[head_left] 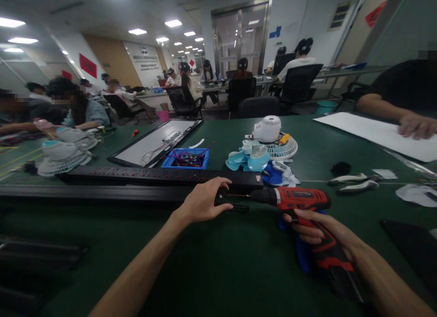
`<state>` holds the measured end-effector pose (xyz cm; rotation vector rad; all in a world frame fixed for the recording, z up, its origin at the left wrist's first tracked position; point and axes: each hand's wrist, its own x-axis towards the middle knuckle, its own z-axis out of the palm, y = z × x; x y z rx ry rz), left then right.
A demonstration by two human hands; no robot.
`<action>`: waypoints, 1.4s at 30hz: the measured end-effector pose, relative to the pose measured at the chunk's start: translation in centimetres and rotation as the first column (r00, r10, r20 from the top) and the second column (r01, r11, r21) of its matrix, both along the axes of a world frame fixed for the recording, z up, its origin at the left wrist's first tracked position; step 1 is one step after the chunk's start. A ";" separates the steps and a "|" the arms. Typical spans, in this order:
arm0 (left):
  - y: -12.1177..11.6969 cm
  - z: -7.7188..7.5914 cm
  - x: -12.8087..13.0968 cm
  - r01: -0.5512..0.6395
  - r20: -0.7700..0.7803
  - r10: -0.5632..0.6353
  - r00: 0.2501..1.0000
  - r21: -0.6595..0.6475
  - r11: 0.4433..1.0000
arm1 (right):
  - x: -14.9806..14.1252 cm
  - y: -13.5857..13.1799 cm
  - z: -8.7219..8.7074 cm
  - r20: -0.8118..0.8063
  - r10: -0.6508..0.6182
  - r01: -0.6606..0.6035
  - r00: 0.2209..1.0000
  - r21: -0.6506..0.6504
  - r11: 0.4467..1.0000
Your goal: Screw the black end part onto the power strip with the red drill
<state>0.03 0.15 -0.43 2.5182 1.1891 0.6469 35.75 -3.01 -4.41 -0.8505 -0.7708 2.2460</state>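
My right hand (317, 230) is wrapped round the grip of a red and black cordless drill (300, 198). The drill lies level, its long bit pointing left at the end of a long black bar (153, 194). Around that end of the bar curls my left hand (203, 201), its thumb below and fingers above. The bit's tip meets or nearly meets the bar's end; I cannot tell which. Below the bit lies a small black slotted piece (241, 208). Something blue (303, 253) shows beneath the drill.
Behind the bar lies a second black strip (205, 176) with red dots. Further back are a blue tray (167, 163) of wires, a framed panel (143, 144), a white fan body (268, 129) and pale blue fan blades (249, 157). Pliers (355, 182) lie right, near another person's hand (418, 125).
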 end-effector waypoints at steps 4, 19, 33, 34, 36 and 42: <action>-0.1 0.2 0.1 -0.024 -0.005 0.024 1.000 -0.010 1.000 | -0.4 -0.1 0.3 -0.046 0.009 -0.010 0.999 -0.013 1.000; 0.0 0.0 0.1 -0.010 -0.014 0.010 1.000 0.020 1.000 | -0.5 -0.4 0.6 0.040 -0.026 0.026 0.999 0.001 1.000; -0.1 0.2 0.0 0.000 -0.007 0.001 1.000 0.007 1.000 | -0.6 -0.5 1.0 0.030 -0.041 0.042 0.999 0.000 0.999; -0.1 0.2 0.0 0.000 -0.005 0.000 1.000 0.006 1.000 | -0.6 -0.5 1.1 0.026 -0.038 0.039 0.999 -0.006 0.999; 0.0 0.2 0.0 -0.001 -0.001 0.001 1.000 0.004 1.000 | -0.8 -0.6 1.3 0.021 -0.035 0.035 0.999 -0.013 0.999; 0.0 0.2 -0.1 0.004 0.009 -0.004 1.000 0.006 1.000 | -0.7 -0.5 1.1 0.025 -0.027 0.027 0.999 -0.004 1.000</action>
